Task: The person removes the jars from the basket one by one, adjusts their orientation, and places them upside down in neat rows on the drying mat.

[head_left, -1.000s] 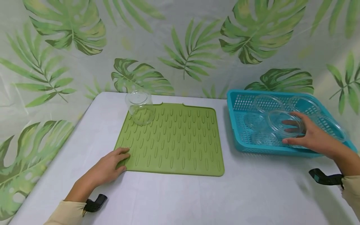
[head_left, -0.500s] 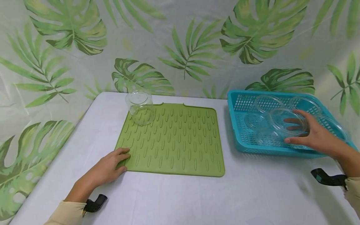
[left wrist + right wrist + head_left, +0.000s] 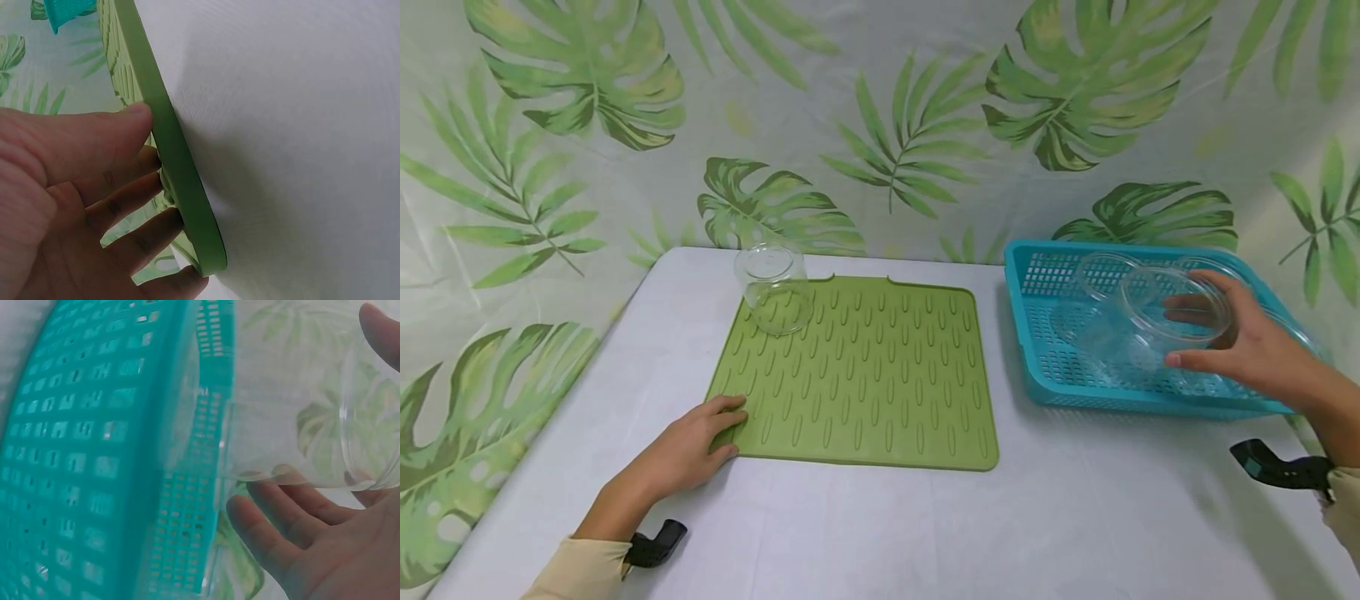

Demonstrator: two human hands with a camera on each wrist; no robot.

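Leafy fabric (image 3: 910, 133) hangs across the whole back of this setup, and in front of it there's a white surface (image 3: 865, 533) with everything laid out on it. Dead center is a ribbed green mat (image 3: 865, 375), with a blue basket (image 3: 1052, 398) over toward 2 o'clock from it.

So, the hands. Left hand (image 3: 692, 442) is down at the mat's 8 o'clock corner, fingers fairly straight and relaxed, just resting there. Left wrist view has the thumb and fingertips against the mat's edge, no real grab going on. I'd guess it's there so the mat doesn't slide around.

Right hand (image 3: 1251, 342) is the busy one: it's gripping a clear jar (image 3: 1142, 329) over the basket, thumb on one side and fingers on the other. Hold is up near the rim, with the base pointing away from the palm toward the basket. Makes sense to me, since the basket is crowded and the rim end is probably the easiest bit to reach.

Other clear jars (image 3: 1105, 277) sit in the basket, around 11, 1 and 3 o'clock; too much see-through overlap to count them properly. One more, a second jar (image 3: 775, 292), stands at the mat's 11 o'clock corner. Looks mouth-down, so maybe for draining, and being tucked in that corner leaves most of the ribs uncovered.
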